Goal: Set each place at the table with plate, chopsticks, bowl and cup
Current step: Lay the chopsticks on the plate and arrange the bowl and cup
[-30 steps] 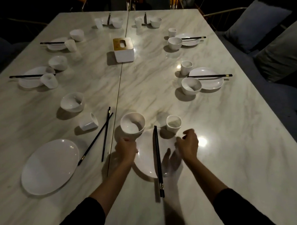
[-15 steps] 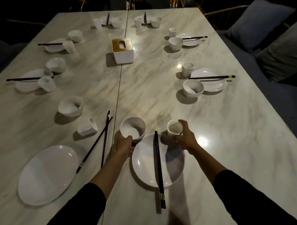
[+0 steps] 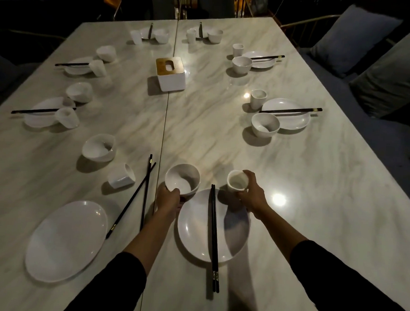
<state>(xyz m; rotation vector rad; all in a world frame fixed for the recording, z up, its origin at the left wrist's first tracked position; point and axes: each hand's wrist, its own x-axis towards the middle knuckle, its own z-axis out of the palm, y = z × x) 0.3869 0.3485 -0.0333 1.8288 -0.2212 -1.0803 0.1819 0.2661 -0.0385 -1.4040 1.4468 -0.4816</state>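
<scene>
A white plate point(image 3: 196, 235) lies in front of me with black chopsticks point(image 3: 214, 235) laid across its middle. My left hand point(image 3: 168, 198) grips the near rim of a white bowl point(image 3: 183, 179) just beyond the plate's left edge. My right hand point(image 3: 252, 196) holds a small white cup point(image 3: 237, 181) beyond the plate's right edge. To the left lie another plate point(image 3: 66, 239), a loose pair of chopsticks point(image 3: 141, 195), a cup on its side point(image 3: 121, 179) and a tilted bowl point(image 3: 98, 147).
The marble table point(image 3: 315, 195) carries several set places along both long sides and the far end. A white tissue box point(image 3: 171, 74) with a wooden top stands in the middle. Grey cushions point(image 3: 391, 69) sit beyond the right edge.
My right hand reached forward from the plate's edge and closed round the cup. My left hand stays on the bowl, which sits slightly nearer the plate.
</scene>
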